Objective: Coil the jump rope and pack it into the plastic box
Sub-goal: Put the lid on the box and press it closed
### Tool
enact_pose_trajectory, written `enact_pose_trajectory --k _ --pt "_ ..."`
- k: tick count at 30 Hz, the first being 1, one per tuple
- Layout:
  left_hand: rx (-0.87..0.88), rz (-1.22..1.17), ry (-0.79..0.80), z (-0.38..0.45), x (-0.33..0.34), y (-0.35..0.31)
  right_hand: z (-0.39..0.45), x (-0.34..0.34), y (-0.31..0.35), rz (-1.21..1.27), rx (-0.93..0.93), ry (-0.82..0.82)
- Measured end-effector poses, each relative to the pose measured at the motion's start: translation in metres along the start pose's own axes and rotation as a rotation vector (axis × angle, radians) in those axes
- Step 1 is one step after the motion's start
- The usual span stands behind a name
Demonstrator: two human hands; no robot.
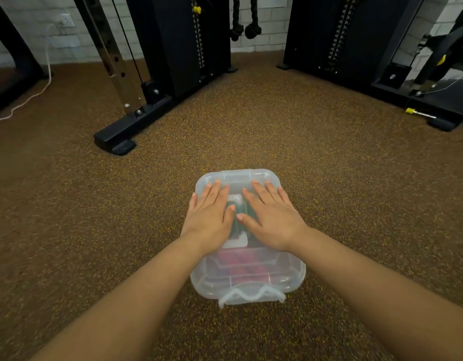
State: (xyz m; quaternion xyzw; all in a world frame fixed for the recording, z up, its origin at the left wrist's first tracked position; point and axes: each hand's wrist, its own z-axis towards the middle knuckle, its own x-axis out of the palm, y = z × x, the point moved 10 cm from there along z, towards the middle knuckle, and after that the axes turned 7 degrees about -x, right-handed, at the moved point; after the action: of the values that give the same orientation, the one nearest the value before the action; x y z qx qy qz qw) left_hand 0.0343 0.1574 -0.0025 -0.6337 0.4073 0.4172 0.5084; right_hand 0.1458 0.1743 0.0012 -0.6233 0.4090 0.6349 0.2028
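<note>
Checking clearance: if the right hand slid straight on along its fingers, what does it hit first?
The right hand lies flat on the lid, fingers pointing to the box's far rim. That raised rim comes first; beyond it only speckled floor, then probably the black machine base.

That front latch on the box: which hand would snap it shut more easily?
Probably either, slightly the right hand. Both lie flat on the lid; the latch sits marginally toward the right forearm's side.
</note>
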Motion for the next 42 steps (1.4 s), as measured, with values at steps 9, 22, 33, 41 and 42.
enact_pose_trajectory --k 9,22,33,41,42 --pt "-0.231 -0.422 -0.095 0.067 -0.020 0.033 0.002 -0.001 0.005 -0.023 -0.076 -0.049" --pt "-0.475 -0.932 0.588 0.093 0.026 0.044 0.002 -0.004 0.006 -0.019 -0.072 -0.074" --pt "-0.197 -0.872 0.216 0.110 -0.010 0.033 0.003 -0.002 0.007 -0.033 -0.069 -0.067" --pt "-0.067 -0.522 -0.127 0.099 -0.031 0.027 0.003 -0.003 0.009 -0.024 -0.070 -0.077" --pt "-0.060 -0.470 -0.146 0.096 -0.033 0.026 0.003 -0.003 0.008 -0.025 -0.067 -0.080"
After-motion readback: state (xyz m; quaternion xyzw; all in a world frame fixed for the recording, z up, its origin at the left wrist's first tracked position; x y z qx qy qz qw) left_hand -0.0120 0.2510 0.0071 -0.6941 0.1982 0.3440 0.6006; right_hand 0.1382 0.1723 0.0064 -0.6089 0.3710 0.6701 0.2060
